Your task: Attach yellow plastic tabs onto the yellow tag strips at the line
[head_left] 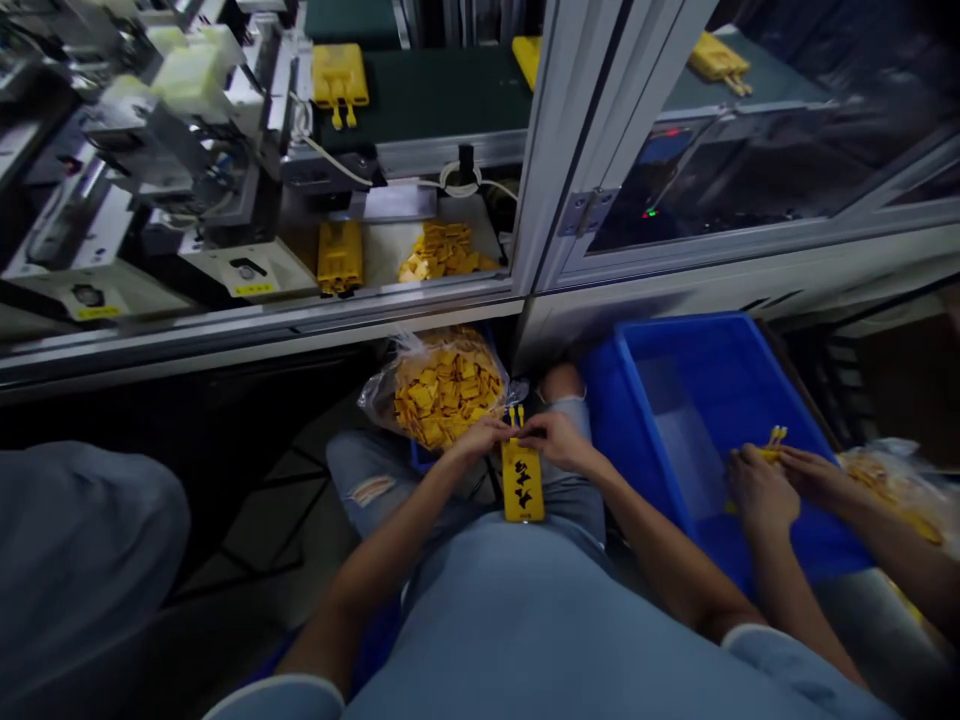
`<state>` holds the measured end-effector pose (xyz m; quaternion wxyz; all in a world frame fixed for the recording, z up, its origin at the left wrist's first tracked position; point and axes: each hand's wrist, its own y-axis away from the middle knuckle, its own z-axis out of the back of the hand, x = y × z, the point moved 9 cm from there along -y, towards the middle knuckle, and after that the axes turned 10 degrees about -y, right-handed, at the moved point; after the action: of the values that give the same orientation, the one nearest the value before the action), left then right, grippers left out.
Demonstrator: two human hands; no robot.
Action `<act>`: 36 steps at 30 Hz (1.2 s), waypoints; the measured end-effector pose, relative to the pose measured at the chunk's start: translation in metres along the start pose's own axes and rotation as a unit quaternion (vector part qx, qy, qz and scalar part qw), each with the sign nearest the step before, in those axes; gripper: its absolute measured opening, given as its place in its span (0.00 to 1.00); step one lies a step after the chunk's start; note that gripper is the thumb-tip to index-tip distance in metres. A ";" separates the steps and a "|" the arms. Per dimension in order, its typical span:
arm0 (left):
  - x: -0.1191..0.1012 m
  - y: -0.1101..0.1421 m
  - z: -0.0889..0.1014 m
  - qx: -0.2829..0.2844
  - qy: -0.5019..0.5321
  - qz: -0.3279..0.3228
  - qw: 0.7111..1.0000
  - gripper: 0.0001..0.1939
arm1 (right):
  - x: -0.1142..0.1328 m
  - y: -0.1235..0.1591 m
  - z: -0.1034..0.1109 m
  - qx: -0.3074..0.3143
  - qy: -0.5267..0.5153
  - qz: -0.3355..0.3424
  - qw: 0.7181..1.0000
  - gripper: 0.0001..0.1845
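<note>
Yellow device (523, 485), far end between hands (556, 440)

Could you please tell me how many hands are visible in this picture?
4: the person's left hand and right hand at the yellow device, plus a co-worker's one hand and other hand by the blue bin. Others may be hidden.

Metal frame (566, 100); behind it, seemingly a conveyor (442, 90).
</note>
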<state>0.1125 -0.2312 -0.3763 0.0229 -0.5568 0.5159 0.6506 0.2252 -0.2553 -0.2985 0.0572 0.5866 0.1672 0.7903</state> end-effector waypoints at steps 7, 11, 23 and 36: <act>-0.002 0.002 -0.002 -0.007 0.009 0.003 1.000 0.16 | 0.002 -0.004 0.008 -0.009 0.030 0.007 0.999 0.06; -0.003 0.004 -0.004 0.000 0.000 0.002 1.000 0.18 | 0.006 -0.003 0.010 -0.011 0.067 0.043 0.997 0.05; -0.024 0.017 -0.013 0.057 -0.047 -0.038 0.997 0.29 | 0.006 0.006 0.011 -0.022 0.089 0.101 0.991 0.06; -0.060 0.053 -0.011 0.018 -0.304 -0.130 0.944 0.08 | -0.012 0.020 -0.003 0.072 -0.162 -0.026 0.984 0.24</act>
<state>0.1111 -0.2304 -0.2955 0.2732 -0.3942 0.4193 0.7708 0.2278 -0.2779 -0.3041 0.0618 0.7046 0.2276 0.6692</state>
